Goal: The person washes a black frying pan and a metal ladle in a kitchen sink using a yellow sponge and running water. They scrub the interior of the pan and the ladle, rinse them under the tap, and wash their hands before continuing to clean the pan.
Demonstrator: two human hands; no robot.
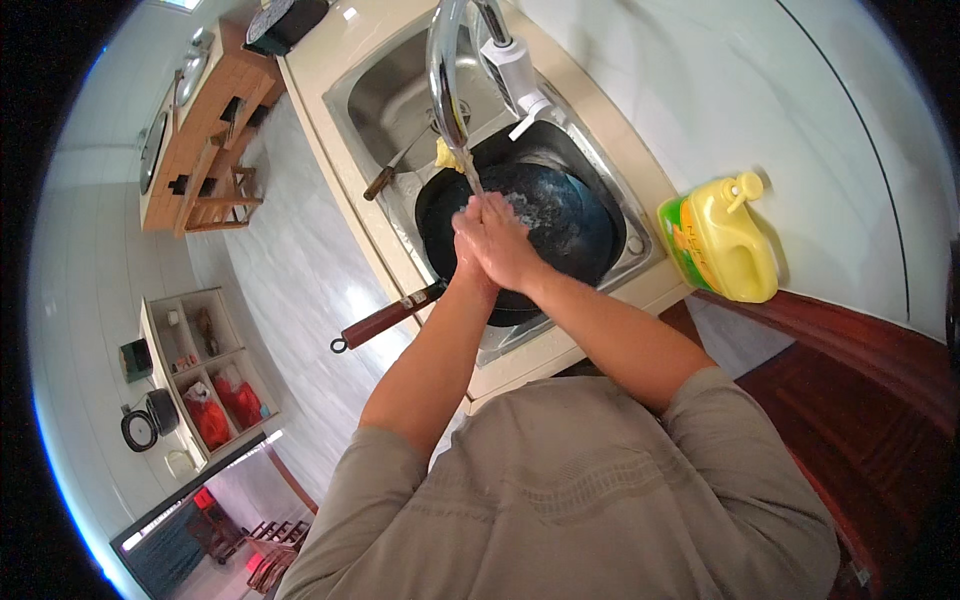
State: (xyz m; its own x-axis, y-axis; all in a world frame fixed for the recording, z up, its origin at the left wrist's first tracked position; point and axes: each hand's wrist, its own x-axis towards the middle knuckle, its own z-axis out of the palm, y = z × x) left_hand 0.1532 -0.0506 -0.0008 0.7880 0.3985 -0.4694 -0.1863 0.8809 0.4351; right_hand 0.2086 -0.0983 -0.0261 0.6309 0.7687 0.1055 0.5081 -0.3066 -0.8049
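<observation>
My right hand [504, 244] lies over my left hand [470, 253], the two pressed together in the stream of running water [472, 174]. The water falls from the chrome faucet [450, 112] just beyond my fingertips. Whatever may be between the palms is hidden. Below both hands a dark wok [577, 232] with water in it sits in the near basin. Its reddish-brown handle [386, 319] sticks out over the counter edge to the left. A knife with a wooden handle [379, 183] rests at the divider, and a yellow cloth or sponge [447, 155] is beside the spout.
A second steel basin [397, 90] lies beyond. The faucet carries a white fitting with a lever [517, 75]. A yellow pump jug [727, 240] stands at the counter's right end by the wall. An open shelf unit [214, 367] and a brick stove [195, 150] are across the floor.
</observation>
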